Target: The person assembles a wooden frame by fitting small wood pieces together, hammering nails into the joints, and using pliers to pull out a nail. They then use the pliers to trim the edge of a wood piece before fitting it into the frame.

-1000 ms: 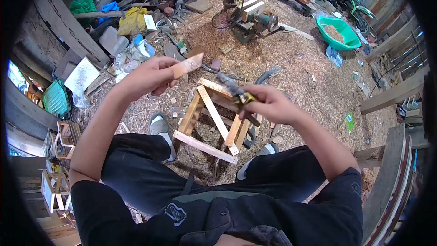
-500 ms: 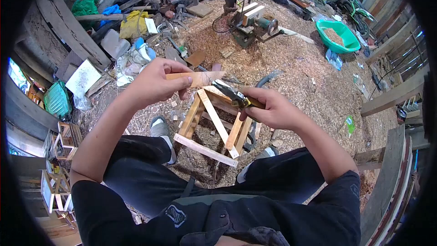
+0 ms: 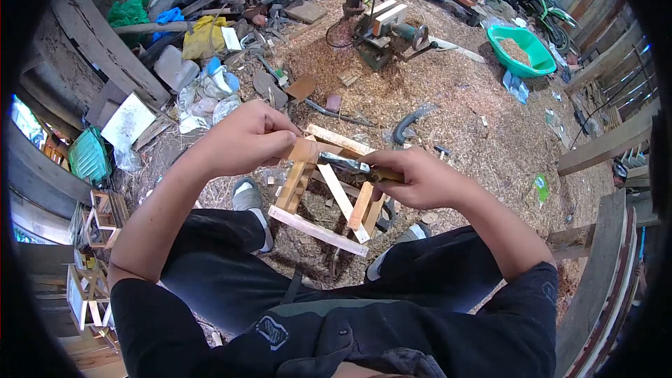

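Observation:
My left hand (image 3: 241,141) pinches a thin, flat light-brown piece (image 3: 302,150), probably wood, between thumb and fingers. In my right hand (image 3: 420,178) are pliers with yellow-and-black handles; the metal jaws of the pliers (image 3: 341,162) point left and meet the edge of the thin piece. Whether the jaws are clamped on it is hard to see. Below both hands, between my feet, a small wooden frame (image 3: 318,231) rests on the ground, with a diagonal slat across it. My hands cover part of its far side.
Wood shavings (image 3: 483,203) cover the ground. Ahead stands a green machine with a vise (image 3: 378,49). A green basin (image 3: 521,52) of shavings sits at the right, before a motorbike (image 3: 549,14). A curved black hose (image 3: 406,126) lies beyond the frame; plastic bags (image 3: 210,91) are heaped at left.
Both hands have come down slightly toward the frame. The thin piece has turned, and the pliers have swung flatter, their jaws now lower on the piece's edge.

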A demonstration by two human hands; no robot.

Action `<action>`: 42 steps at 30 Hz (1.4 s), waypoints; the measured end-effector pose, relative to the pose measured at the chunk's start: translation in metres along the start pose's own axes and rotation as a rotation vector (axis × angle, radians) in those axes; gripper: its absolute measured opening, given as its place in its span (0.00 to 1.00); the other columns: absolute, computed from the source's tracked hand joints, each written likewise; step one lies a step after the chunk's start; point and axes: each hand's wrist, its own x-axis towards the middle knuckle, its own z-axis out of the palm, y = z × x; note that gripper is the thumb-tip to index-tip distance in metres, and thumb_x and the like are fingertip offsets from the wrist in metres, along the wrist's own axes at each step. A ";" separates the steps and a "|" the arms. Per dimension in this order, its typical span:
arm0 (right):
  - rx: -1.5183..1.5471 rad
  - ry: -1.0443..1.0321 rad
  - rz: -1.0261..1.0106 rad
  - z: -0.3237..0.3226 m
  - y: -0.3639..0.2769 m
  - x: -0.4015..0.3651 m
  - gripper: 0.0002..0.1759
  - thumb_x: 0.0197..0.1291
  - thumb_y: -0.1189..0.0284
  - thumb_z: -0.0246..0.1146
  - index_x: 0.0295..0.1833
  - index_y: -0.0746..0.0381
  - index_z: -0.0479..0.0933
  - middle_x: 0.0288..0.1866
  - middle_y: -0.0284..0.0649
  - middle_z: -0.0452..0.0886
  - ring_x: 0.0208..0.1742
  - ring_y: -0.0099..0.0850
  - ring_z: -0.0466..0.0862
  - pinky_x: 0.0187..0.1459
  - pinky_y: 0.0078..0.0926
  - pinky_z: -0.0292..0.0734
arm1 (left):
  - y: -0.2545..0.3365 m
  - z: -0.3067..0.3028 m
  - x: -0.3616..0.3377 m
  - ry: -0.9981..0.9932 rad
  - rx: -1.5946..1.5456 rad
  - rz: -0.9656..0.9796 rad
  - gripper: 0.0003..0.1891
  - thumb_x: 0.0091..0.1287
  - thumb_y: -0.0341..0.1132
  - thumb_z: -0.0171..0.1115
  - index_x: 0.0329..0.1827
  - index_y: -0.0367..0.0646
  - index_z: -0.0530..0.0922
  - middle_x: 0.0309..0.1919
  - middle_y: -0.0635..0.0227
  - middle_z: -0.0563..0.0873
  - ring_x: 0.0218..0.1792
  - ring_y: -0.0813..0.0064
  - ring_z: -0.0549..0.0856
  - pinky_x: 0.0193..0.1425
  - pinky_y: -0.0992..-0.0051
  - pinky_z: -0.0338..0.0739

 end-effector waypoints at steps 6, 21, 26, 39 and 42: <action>0.257 -0.045 0.027 0.014 0.015 -0.002 0.30 0.68 0.81 0.63 0.76 0.66 0.75 0.41 0.41 0.93 0.42 0.26 0.91 0.45 0.29 0.81 | -0.007 -0.002 0.003 -0.035 -0.099 -0.063 0.14 0.75 0.32 0.62 0.49 0.28 0.89 0.22 0.72 0.81 0.21 0.85 0.75 0.24 0.78 0.68; 0.791 -0.017 -0.044 0.012 0.019 0.003 0.15 0.71 0.83 0.60 0.57 0.64 0.65 0.46 0.47 0.88 0.50 0.35 0.93 0.52 0.35 0.88 | -0.007 -0.001 0.004 0.036 -0.175 -0.031 0.15 0.79 0.35 0.58 0.49 0.30 0.87 0.21 0.76 0.76 0.21 0.85 0.73 0.25 0.77 0.66; 0.844 -0.003 -0.082 0.009 0.026 0.005 0.16 0.72 0.82 0.59 0.59 0.63 0.64 0.47 0.48 0.89 0.53 0.37 0.93 0.57 0.36 0.88 | -0.013 0.002 0.008 0.133 -0.103 0.003 0.16 0.79 0.36 0.57 0.50 0.30 0.87 0.22 0.74 0.78 0.22 0.85 0.75 0.26 0.77 0.68; 1.033 -0.006 -0.030 0.033 0.021 0.015 0.16 0.74 0.82 0.59 0.61 0.61 0.63 0.55 0.57 0.88 0.66 0.45 0.88 0.70 0.48 0.83 | 0.006 0.029 -0.001 0.286 0.089 0.199 0.16 0.84 0.32 0.52 0.60 0.30 0.84 0.28 0.74 0.81 0.28 0.85 0.76 0.33 0.77 0.72; 1.034 0.023 -0.046 0.037 0.024 0.019 0.16 0.75 0.80 0.60 0.61 0.62 0.64 0.54 0.57 0.88 0.63 0.45 0.90 0.67 0.49 0.85 | 0.008 0.032 -0.003 0.331 0.158 0.241 0.17 0.84 0.33 0.52 0.61 0.29 0.84 0.27 0.73 0.81 0.29 0.85 0.76 0.34 0.76 0.73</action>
